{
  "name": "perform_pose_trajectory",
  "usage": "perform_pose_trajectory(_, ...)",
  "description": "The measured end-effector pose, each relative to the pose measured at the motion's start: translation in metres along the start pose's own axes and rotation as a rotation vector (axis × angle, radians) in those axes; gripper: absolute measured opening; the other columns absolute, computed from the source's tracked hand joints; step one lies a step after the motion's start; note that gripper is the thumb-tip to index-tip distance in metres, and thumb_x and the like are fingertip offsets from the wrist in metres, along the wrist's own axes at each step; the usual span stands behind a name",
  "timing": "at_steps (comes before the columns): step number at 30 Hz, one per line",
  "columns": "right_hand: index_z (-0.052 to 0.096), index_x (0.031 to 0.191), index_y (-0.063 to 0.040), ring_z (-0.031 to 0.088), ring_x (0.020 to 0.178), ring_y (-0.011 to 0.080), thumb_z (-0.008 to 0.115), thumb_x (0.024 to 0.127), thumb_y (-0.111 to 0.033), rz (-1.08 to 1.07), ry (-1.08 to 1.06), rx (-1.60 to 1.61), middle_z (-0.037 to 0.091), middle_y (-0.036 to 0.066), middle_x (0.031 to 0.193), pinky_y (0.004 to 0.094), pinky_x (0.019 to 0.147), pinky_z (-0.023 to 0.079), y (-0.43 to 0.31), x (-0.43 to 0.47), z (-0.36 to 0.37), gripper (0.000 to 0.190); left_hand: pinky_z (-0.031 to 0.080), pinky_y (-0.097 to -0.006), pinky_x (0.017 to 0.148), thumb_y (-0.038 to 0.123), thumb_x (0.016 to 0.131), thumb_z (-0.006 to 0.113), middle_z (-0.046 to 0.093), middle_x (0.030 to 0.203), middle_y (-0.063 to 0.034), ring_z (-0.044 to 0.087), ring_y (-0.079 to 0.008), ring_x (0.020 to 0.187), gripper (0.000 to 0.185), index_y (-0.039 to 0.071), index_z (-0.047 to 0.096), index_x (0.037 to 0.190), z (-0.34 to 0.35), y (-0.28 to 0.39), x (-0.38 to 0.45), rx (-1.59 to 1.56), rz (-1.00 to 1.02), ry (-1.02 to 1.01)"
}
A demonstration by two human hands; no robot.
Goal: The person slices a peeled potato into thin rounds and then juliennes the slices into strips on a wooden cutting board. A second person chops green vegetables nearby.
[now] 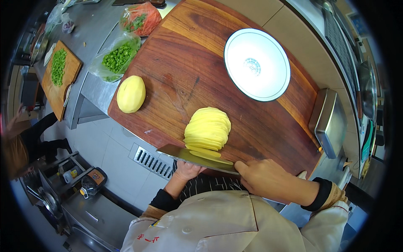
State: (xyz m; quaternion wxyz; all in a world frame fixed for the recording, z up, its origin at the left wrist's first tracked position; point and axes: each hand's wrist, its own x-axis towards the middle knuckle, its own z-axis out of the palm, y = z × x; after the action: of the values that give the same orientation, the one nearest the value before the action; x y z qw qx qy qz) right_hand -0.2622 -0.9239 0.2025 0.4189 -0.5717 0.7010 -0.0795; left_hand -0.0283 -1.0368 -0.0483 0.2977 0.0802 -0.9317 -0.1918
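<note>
My right hand (267, 176) is wrapped around the grip of a broad-bladed cleaver (198, 159), whose blade points left near the front edge of a thick wooden cutting board (252, 132). Just beyond the blade lies a fanned stack of thin potato slices (207, 129), with one slice against the steel. My left hand (187, 170) is on the near side of the blade; its fingertips, and anything under them, are hidden by the cleaver. A whole peeled potato (131, 94) rests at the board's left edge.
A large white dish (256, 75) with a dark rim stands on the board's far side. To the left are bags of chopped green peppers (118, 58) and shredded carrot (151, 19). A metal container (332, 123) sits at right. Another person (19, 148) is at far left.
</note>
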Motion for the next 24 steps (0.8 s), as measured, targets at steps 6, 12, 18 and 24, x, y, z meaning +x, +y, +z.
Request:
perform_pose_trajectory(6, 0.055, 0.092, 0.001, 0.065, 0.058, 0.0386, 0.061, 0.083, -0.008, -0.034, 0.084, -0.030, 0.062, 0.020, 0.067, 0.0497, 0.053, 0.053, 0.019, 0.023, 0.037, 0.014, 0.041, -0.0514, 0.103, 0.032, 0.077, 0.082, 0.055, 0.132, -0.0156, 0.056, -0.0389, 0.117, 0.055, 0.012, 0.061, 0.123, -0.003, -0.001, 0.015, 0.023, 0.070, 0.101)
perform_pose_trajectory(12, 0.055, 0.095, -0.001, 0.066, 0.064, 0.0397, 0.060, 0.086, -0.010, 0.012, 0.016, -0.035, 0.065, 0.021, 0.072, 0.0498, 0.058, 0.054, 0.033, 0.038, 0.051, 0.014, 0.048, -0.0442, 0.092, 0.025, 0.074, 0.083, 0.053, 0.115, -0.0056, 0.052, -0.0300, 0.108, 0.041, 0.015, 0.063, 0.109, -0.011, 0.006, 0.030, 0.008, -0.013, 0.038)
perform_pose_trajectory(18, 0.052, 0.095, 0.000, 0.066, 0.067, 0.0424, 0.062, 0.087, -0.011, 0.015, 0.028, 0.031, 0.065, 0.022, 0.073, 0.0516, 0.059, 0.053, 0.003, 0.005, 0.004, 0.017, 0.049, -0.0458, 0.090, 0.029, 0.078, 0.082, 0.051, 0.119, -0.0080, 0.051, -0.0331, 0.107, 0.046, 0.013, 0.060, 0.115, -0.007, 0.003, 0.026, 0.014, 0.013, 0.079)
perform_pose_trajectory(24, 0.052, 0.107, -0.003, 0.064, 0.068, 0.0410, 0.062, 0.089, -0.014, 0.117, -0.098, -0.008, 0.065, 0.019, 0.075, 0.0509, 0.061, 0.051, -0.010, -0.019, -0.017, 0.023, 0.043, -0.0537, 0.099, 0.043, 0.084, 0.078, 0.047, 0.136, -0.0174, 0.049, -0.0411, 0.125, 0.070, 0.008, 0.047, 0.136, 0.000, -0.003, 0.011, 0.048, 0.067, 0.063)
